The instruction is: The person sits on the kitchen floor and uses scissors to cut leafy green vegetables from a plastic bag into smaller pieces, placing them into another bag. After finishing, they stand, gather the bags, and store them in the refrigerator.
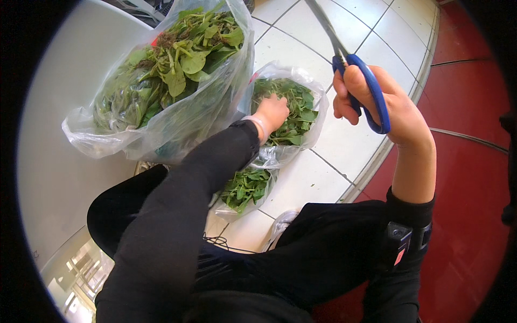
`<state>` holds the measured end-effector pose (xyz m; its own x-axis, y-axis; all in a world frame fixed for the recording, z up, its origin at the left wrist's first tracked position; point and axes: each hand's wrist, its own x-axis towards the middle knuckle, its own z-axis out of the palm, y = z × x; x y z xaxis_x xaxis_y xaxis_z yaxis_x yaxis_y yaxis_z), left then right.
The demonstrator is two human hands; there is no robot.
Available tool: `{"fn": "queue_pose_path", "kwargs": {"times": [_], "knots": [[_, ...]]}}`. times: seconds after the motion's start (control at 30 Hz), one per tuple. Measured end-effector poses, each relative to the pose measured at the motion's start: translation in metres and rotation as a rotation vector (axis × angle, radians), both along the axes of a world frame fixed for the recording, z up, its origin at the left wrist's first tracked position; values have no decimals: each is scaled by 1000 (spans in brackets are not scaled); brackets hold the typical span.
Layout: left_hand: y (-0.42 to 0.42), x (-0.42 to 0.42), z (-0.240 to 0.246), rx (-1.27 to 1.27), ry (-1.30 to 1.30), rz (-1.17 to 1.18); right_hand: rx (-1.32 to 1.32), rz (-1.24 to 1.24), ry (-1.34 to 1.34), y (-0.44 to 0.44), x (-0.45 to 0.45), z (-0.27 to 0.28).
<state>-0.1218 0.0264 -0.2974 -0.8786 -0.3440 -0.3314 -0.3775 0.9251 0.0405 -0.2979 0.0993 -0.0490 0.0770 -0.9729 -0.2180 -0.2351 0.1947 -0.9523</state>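
Observation:
Blue-handled scissors (377, 95) are in my right hand (398, 103), thumb and fingers through the loops. Their blades point away from me, past the top edge of the picture. My left hand (271, 115) reaches down into a clear plastic bag (321, 117) on the floor. Cut leafy greens (297, 127) fill that bag, and my fingertips are hidden among them, so I cannot tell whether they grip any. At the upper left, a larger clear plastic bag (194, 113) holds leafy greens with roots and soil (190, 56).
A smaller bag of greens (246, 189) stands on the white floor tiles (331, 161) near my legs. A white panel (60, 133) rises on the left. Glossy red panels (460, 173) line the right side. A thin black cable (218, 241) lies on the floor between my legs.

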Motion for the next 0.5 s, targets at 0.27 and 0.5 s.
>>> {"fn": "queue_pose_path", "kwargs": {"times": [0.27, 0.5], "knots": [[2, 61, 54, 150, 8, 63, -50, 14, -9, 0, -2, 2], [17, -18, 21, 108, 171, -152, -64, 36, 27, 0, 1, 0]]}}
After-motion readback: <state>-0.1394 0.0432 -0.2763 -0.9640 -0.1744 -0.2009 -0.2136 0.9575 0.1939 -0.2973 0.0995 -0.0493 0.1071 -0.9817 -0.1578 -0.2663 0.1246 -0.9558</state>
